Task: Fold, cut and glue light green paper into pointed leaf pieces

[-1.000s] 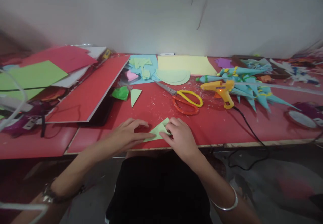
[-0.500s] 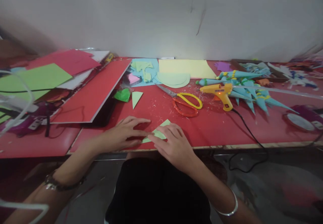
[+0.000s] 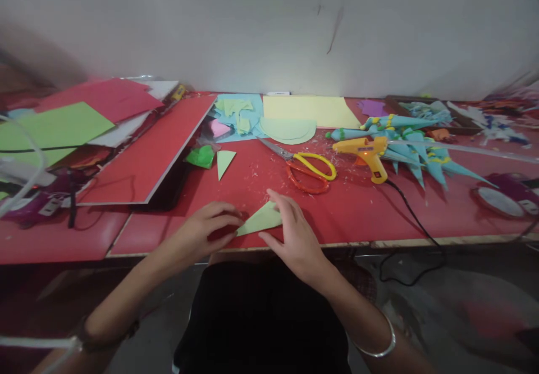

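Note:
A pale green paper piece [image 3: 260, 221], shaped like a narrow wedge, lies at the table's front edge between my hands. My left hand [image 3: 206, 229] is at its pointed left tip, fingers curved and apart from the thumb. Over its wide right end is my right hand [image 3: 297, 233], with thumb and fingers spread, covering part of that end. Behind the hands sits a second pale green wedge [image 3: 225, 163]. Scissors [image 3: 309, 166] with red and yellow handles rest farther back.
A yellow glue gun [image 3: 365, 152] stands right of the scissors, its black cord [image 3: 410, 208] hanging over the edge. Blue paper cones [image 3: 425, 160] are piled behind it. A red board [image 3: 155, 155] leans at left. Paper scraps [image 3: 238, 113] and a yellow sheet [image 3: 311, 111] lie by the wall.
My right hand's fingers have spread and uncovered more of the green paper. My left hand's fingers have curled in at the paper's tip. The view has shifted slightly.

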`<state>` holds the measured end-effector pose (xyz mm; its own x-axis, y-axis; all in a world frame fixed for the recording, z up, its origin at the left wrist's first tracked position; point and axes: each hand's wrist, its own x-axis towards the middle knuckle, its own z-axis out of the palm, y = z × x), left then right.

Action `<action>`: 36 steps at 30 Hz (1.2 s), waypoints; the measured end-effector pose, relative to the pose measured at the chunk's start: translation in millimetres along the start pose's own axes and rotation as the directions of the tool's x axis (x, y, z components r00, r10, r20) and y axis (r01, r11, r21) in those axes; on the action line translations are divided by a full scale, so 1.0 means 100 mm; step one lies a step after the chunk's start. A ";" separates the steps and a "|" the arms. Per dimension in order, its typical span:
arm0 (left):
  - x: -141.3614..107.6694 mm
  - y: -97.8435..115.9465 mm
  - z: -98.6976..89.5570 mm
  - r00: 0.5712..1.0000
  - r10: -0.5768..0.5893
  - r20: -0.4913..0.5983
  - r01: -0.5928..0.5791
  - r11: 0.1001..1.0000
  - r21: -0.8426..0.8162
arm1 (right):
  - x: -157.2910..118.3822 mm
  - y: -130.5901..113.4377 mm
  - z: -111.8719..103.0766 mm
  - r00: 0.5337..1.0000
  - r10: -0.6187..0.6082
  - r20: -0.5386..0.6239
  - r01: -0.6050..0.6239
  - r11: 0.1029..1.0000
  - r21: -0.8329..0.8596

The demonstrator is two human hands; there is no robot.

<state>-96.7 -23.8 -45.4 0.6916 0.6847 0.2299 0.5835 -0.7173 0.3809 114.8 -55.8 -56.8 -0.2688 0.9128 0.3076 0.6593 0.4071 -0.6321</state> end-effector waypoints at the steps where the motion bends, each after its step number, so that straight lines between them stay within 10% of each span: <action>1: -0.02 0.02 0.01 0.999 0.028 -0.030 -0.027 0.998 0.059 | 0.01 0.01 0.00 1.000 0.008 -0.001 -0.008 0.999 0.038; 10: -0.15 0.13 0.00 0.984 0.144 -0.109 -0.094 0.924 0.371 | -0.04 0.09 -0.05 0.979 -0.190 0.074 0.183 0.979 0.085; 23: -0.18 0.22 0.14 0.950 -0.206 -0.236 0.232 0.969 0.088 | 0.00 0.02 -0.06 1.000 -0.019 -0.006 0.020 0.998 0.059; 36: -0.13 0.19 0.16 0.932 -0.275 -0.237 0.287 0.958 0.016 | 0.09 0.06 -0.03 0.997 0.081 -0.017 -0.082 0.995 -0.058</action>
<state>-88.4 -48.5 -55.2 0.3830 0.8658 0.3219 0.7639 -0.4928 0.4166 118.1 -45.6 -55.8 -0.2024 0.9419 0.2679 0.7183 0.3288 -0.6131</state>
